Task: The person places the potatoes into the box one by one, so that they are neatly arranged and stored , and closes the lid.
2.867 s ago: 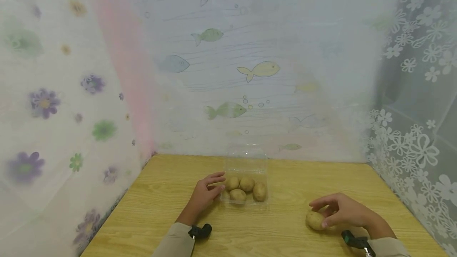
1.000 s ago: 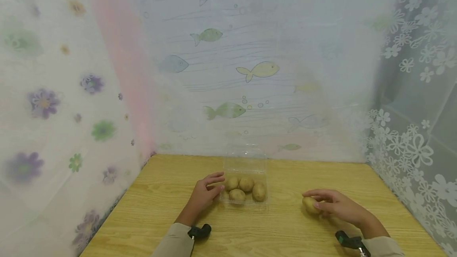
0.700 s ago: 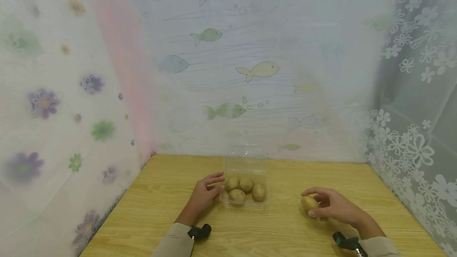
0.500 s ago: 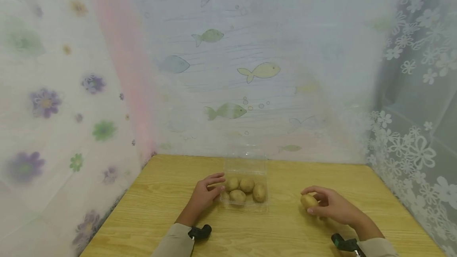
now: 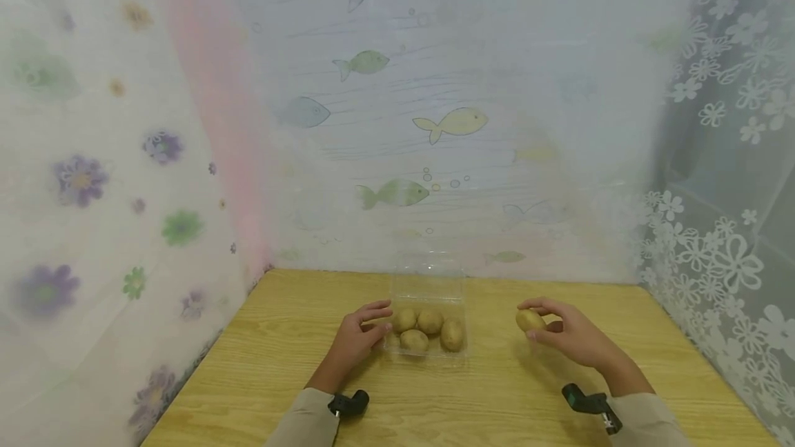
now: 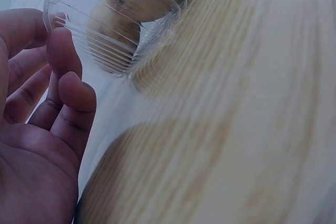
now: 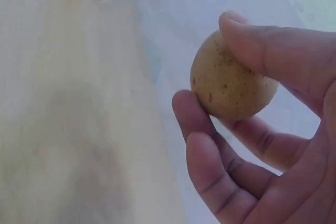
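Note:
A clear plastic clamshell container (image 5: pixel 428 354) stands on the table with its lid (image 5: pixel 428 286) raised at the back. Several potatoes (image 5: pixel 430 321) lie in it. My left hand (image 5: pixel 360 333) is at its left side; in the left wrist view the fingers (image 6: pixel 64 51) pinch the clear rim (image 6: pixel 48 3), one fingertip showing through the plastic. To the right of the container, my right hand (image 5: pixel 571 333) grips a single potato (image 5: pixel 530 320) between thumb and fingers, above the table with a shadow below. The right wrist view shows this speckled potato (image 7: pixel 231 80) close up.
The wood-grain table (image 5: pixel 435 405) reaches back to a curtain (image 5: pixel 528 88) printed with fish. Flowered curtains hang at the left (image 5: pixel 93 226) and right (image 5: pixel 733 261). A black wrist camera (image 5: pixel 590 405) sits at each cuff.
My right hand has lifted the potato off the table and moved it away from me and a little left, nearer the container. The left hand and container have stayed in place.

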The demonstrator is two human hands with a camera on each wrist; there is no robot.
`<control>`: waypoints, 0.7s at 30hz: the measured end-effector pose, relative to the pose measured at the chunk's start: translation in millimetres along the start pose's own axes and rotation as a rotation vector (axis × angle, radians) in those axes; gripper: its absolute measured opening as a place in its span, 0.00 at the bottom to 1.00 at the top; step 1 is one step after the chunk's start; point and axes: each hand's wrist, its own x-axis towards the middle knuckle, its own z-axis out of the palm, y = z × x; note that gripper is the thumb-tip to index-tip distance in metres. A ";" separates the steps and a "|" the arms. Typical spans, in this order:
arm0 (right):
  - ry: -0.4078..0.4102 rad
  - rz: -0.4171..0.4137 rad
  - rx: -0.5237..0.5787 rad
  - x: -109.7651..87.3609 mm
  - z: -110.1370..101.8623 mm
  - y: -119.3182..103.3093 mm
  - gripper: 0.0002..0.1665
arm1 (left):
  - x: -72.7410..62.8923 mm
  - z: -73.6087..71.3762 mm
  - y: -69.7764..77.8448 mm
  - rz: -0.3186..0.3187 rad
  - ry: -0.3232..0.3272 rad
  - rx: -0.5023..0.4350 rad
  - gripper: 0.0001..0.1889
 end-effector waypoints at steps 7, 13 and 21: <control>0.065 0.004 -0.030 10.6 2.6 -16.4 0.30 | 1.4 0.5 -1.7 0.008 0.005 0.021 0.21; 0.096 0.001 -0.044 17.9 6.8 -29.2 0.30 | 0.6 0.7 -2.3 -0.004 0.007 0.025 0.21; 0.131 -0.015 -0.035 21.5 7.7 -45.9 0.30 | 0.6 0.9 0.3 -0.003 0.007 0.026 0.21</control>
